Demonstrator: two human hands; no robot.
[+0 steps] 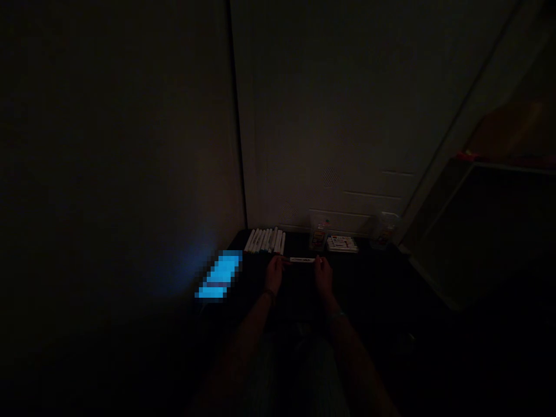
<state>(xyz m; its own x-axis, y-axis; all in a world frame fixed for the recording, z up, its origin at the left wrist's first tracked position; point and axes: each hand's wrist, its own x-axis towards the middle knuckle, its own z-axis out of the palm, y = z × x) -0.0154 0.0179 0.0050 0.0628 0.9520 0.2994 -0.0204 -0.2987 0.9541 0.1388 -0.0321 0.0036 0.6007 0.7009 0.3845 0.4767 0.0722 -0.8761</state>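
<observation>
Between my hands, a white marker (303, 260) lies level, held by its two ends. My left hand (274, 273) is closed on the left end of it. At the other end, the fingers of my right hand (323, 273) pinch the tip. Just beyond my left hand is a row of several white markers (264, 241) laid side by side. Beyond my right hand sits a stack of white markers (343, 243), seemingly bundled together. The scene is very dark, so fine detail of the fingers is hard to see.
A glowing blue screen (219, 277), pixelated, lies at the left of the dark table (369, 284). Two clear plastic packs, one left of the stack (318, 236) and another on its right (386, 230), stand near the pale wall (295, 127).
</observation>
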